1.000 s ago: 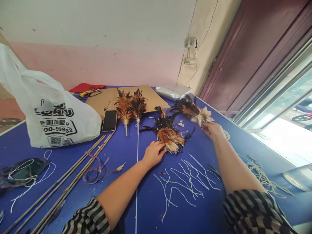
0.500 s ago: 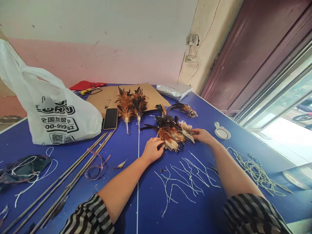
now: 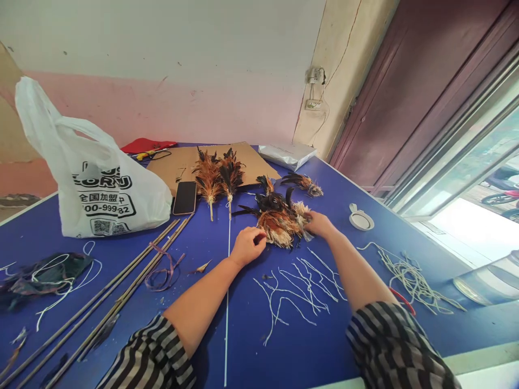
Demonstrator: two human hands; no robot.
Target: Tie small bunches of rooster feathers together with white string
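Observation:
A loose pile of brown, black and cream feathers lies on the blue table. At its left edge is my left hand, thumb and fingers curled together in a pinch against the feathers. My right hand is closed on the pale feathers at the right side, its fingertips partly hidden among them. Two tied feather bunches, one brown and one darker, lie behind to the left. A smaller feather bunch rests behind the pile. Several cut white strings are spread in front of it.
To the left stand a white plastic bag, a phone and long thin sticks. Cardboard and a silver packet lie at the back. On the right are a small white dish and a tangled cord.
My right hand has shifted slightly left with the pale feathers. My left hand's fingers have curled into a pinch at the pile's edge. A red item now shows beside my right forearm.

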